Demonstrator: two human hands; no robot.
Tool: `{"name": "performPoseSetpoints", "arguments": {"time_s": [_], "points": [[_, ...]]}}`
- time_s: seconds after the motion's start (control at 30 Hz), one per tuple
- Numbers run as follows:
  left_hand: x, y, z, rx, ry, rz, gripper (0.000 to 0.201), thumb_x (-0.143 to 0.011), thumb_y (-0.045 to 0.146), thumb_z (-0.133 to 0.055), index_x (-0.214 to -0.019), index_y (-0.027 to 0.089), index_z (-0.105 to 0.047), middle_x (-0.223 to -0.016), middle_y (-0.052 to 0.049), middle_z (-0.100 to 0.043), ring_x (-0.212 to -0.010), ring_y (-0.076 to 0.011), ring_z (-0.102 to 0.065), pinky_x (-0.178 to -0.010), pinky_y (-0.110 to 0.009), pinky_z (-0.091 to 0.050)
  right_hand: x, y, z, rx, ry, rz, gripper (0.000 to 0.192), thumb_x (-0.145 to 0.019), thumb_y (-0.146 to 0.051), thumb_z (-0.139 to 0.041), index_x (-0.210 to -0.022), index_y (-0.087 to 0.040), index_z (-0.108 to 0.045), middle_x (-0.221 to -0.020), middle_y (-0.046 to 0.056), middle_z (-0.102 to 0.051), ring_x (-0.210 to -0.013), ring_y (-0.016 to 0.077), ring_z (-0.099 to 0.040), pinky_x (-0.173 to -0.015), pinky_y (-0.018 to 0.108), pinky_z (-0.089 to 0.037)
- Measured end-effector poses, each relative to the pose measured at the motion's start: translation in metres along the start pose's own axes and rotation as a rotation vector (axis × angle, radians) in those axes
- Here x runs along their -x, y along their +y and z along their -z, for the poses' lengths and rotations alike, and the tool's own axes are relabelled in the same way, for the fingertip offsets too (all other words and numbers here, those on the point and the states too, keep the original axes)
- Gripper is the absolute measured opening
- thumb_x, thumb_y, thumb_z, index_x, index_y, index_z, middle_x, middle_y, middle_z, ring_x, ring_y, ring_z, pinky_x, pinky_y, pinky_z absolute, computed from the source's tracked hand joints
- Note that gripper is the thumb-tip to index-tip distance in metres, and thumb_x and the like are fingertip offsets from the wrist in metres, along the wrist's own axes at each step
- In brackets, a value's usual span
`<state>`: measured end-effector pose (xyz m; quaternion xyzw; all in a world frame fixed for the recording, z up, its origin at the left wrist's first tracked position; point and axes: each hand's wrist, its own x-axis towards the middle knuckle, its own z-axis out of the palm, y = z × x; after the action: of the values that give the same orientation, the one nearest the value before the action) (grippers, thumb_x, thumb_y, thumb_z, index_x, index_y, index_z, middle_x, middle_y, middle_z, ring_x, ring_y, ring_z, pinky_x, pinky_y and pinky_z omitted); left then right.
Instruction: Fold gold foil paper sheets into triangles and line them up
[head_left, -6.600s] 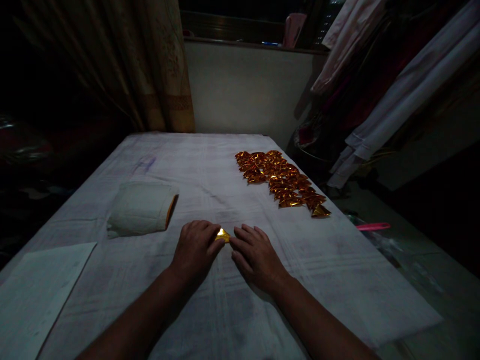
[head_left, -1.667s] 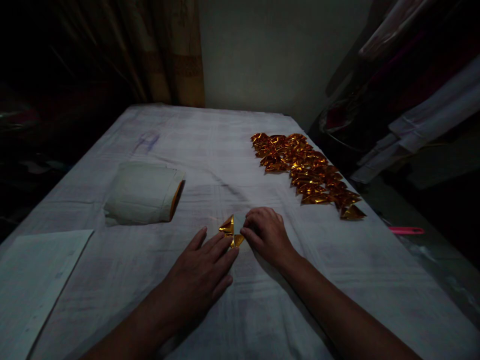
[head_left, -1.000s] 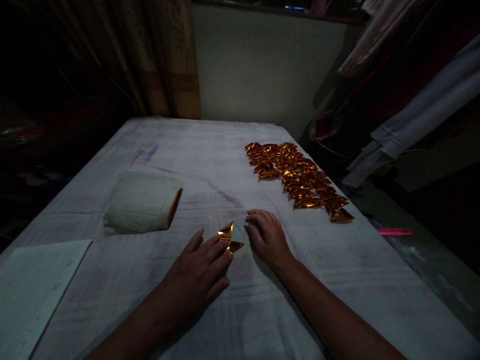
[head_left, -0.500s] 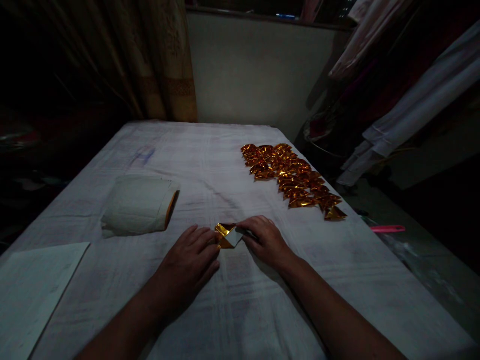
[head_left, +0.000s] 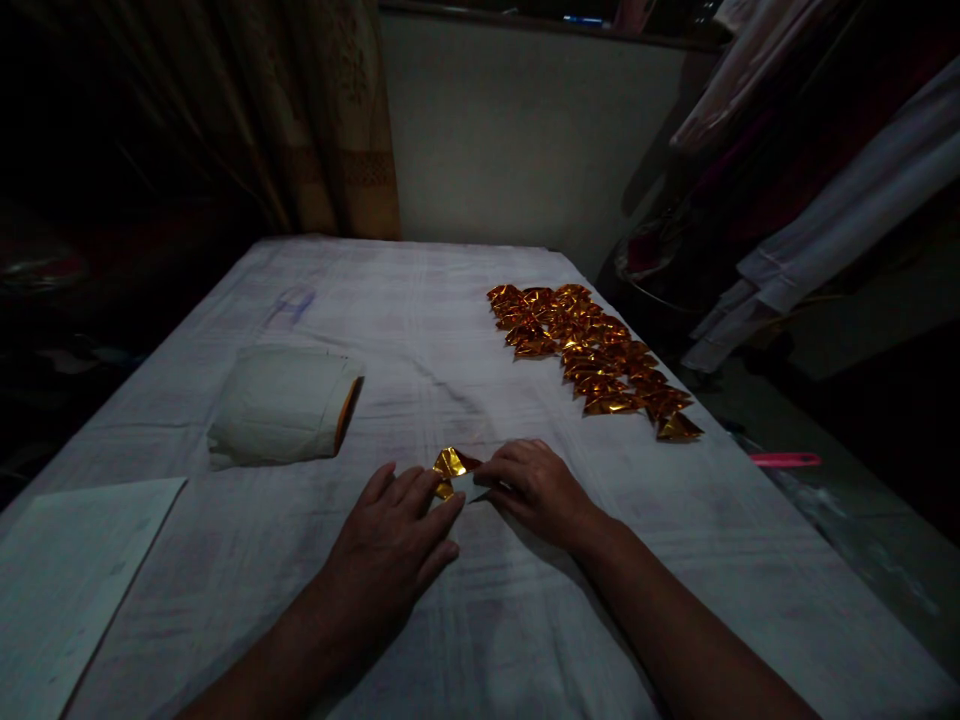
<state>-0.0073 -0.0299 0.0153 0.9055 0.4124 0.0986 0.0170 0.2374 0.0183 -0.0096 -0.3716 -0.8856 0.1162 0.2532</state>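
Gold paper [head_left: 450, 466] lies on the white cloth [head_left: 465, 330], pinched between both hands. Left hand [head_left: 390, 540] presses flat on its near edge with straight fingers. Right hand [head_left: 536, 490] nips its right side with curled fingertips. More folded gold pieces [head_left: 592, 355] sit far right

Dim room. I face a pale wall [head_left: 517, 130] at 12 o'clock, curtain [head_left: 330, 120] at 11, hanging garments [head_left: 817, 180] at 2.
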Motion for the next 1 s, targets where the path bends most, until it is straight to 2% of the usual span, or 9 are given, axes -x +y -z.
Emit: {"name": "performPoseSetpoints", "arguments": {"time_s": [0.2, 0.33, 0.47, 0.6, 0.87, 1.0], "points": [[0.004, 0.005, -0.006, -0.035, 0.016, 0.0, 0.04, -0.099, 0.043, -0.058, -0.134, 0.024, -0.059, -0.14, -0.013, -0.06, -0.127, -0.0305, -0.056, -0.112, -0.052, -0.037, 0.002, 0.014, -0.002, -0.02, 0.019, -0.018, 0.005, -0.094, -0.022, -0.068, -0.097, -0.022, -0.071, -0.088, 0.003, -0.069, -0.083, 0.0182, -0.062, -0.076, 0.033, -0.04], [0.007, 0.009, -0.013, -0.026, 0.054, -0.017, 0.044, -0.103, 0.044, -0.049, -0.139, 0.02, -0.055, -0.147, -0.014, -0.056, -0.135, -0.0293, -0.052, -0.113, -0.049, -0.038, -0.001, 0.011, -0.008, -0.018, 0.039, -0.049, 0.005, -0.095, -0.025, -0.067, -0.095, -0.022, -0.071, -0.089, 0.004, -0.069, -0.083, 0.0192, -0.062, -0.075, 0.033, -0.039], [0.011, 0.01, -0.02, -0.015, 0.073, -0.058, 0.046, -0.105, 0.043, -0.044, -0.138, 0.014, -0.055, -0.144, -0.014, -0.059, -0.135, -0.0281, -0.052, -0.114, -0.047, -0.039, -0.003, 0.006, -0.01, -0.052, 0.035, -0.101, 0.005, -0.095, -0.026, -0.067, -0.095, -0.023, -0.071, -0.09, 0.003, -0.07, -0.084, 0.0192, -0.062, -0.076, 0.034, -0.039], [0.011, 0.01, -0.024, 0.002, 0.094, -0.045, 0.045, -0.104, 0.043, -0.046, -0.139, 0.016, -0.054, -0.144, -0.013, -0.059, -0.136, -0.0278, -0.052, -0.116, -0.048, -0.037, -0.003, 0.008, -0.009, -0.075, 0.035, -0.068, 0.007, -0.096, -0.027, -0.067, -0.099, -0.023, -0.072, -0.092, 0.004, -0.069, -0.086, 0.0195, -0.062, -0.077, 0.034, -0.04], [0.006, 0.009, -0.017, 0.037, 0.065, -0.061, 0.04, -0.105, 0.043, -0.044, -0.137, 0.021, -0.056, -0.144, -0.011, -0.058, -0.135, -0.0271, -0.051, -0.114, -0.049, -0.036, -0.003, 0.012, -0.007, -0.092, 0.0, -0.043, 0.007, -0.097, -0.026, -0.065, -0.099, -0.024, -0.071, -0.093, 0.004, -0.069, -0.089, 0.0194, -0.062, -0.079, 0.035, -0.041], [0.007, 0.008, -0.017, 0.041, 0.056, -0.057, 0.041, -0.104, 0.043, -0.046, -0.138, 0.022, -0.055, -0.146, -0.011, -0.056, -0.137, -0.028, -0.049, -0.115, -0.05, -0.035, -0.004, 0.011, -0.003, -0.074, -0.04, 0.007, 0.012, -0.095, -0.027, -0.069, -0.107, -0.026, -0.073, -0.097, 0.004, -0.068, -0.091, 0.0197, -0.061, -0.08, 0.035, -0.04]]}}
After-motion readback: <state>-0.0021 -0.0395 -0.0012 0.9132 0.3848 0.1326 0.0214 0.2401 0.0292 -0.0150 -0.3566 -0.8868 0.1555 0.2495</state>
